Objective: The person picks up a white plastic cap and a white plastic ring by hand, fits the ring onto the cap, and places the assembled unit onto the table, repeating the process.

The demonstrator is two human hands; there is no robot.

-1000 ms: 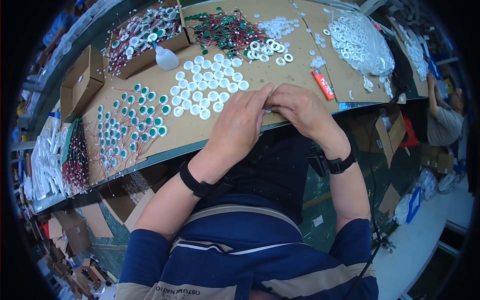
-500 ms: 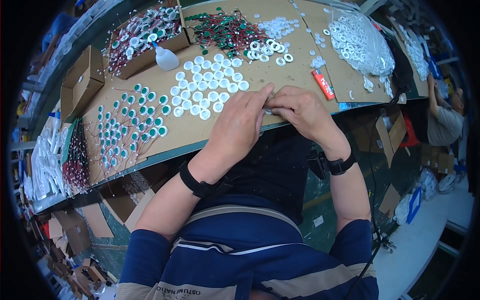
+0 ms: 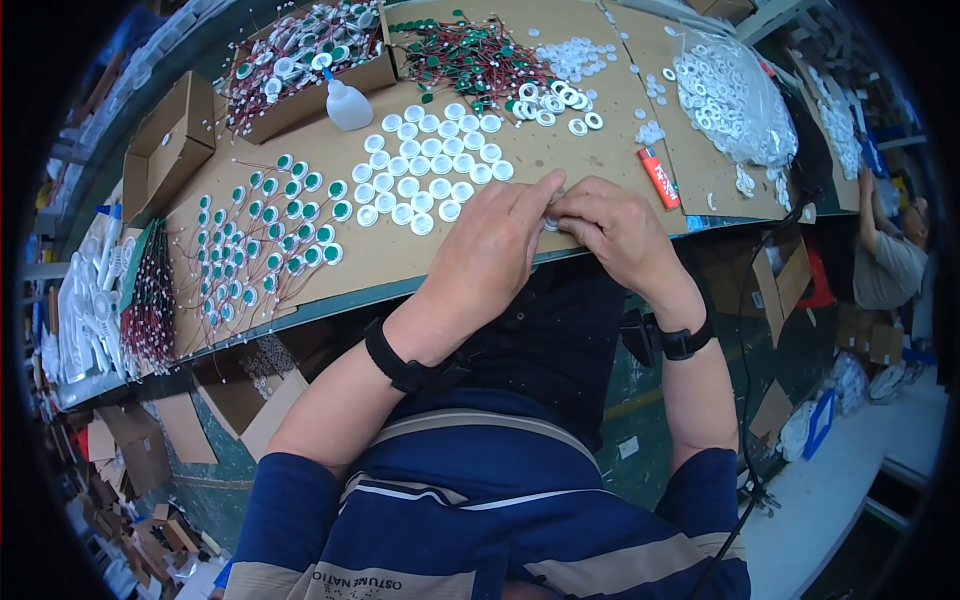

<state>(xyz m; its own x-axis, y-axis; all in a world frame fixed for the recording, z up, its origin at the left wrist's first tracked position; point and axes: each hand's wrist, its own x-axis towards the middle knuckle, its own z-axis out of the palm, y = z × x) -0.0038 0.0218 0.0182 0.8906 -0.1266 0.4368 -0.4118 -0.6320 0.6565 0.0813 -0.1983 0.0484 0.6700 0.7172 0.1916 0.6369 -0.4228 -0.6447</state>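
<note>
1. Little has moved: items on the brown cardboard-covered tabletop [image 3: 370,255] sit slightly farther right in view, while both hands stay together at its near edge.
2. Left hand [image 3: 490,240]: fingers long and pressed together, tips meeting the other hand; whether they pinch anything is hidden.
3. Right hand [image 3: 620,225]: fingers curled and bunched; I cannot tell whether they grip or merely press.
4. Between the hands, beneath the right fingertips, a small whitish round piece [image 3: 551,224] shows, mostly covered.
5. Just left of the hands lie flat white round discs [image 3: 431,147]; farther left, green-and-white discs with red wires [image 3: 270,214].
6. Near the right hand lies a red plastic lighter [image 3: 658,180]; beyond, a clear plastic bag of white rings [image 3: 735,100].
</note>
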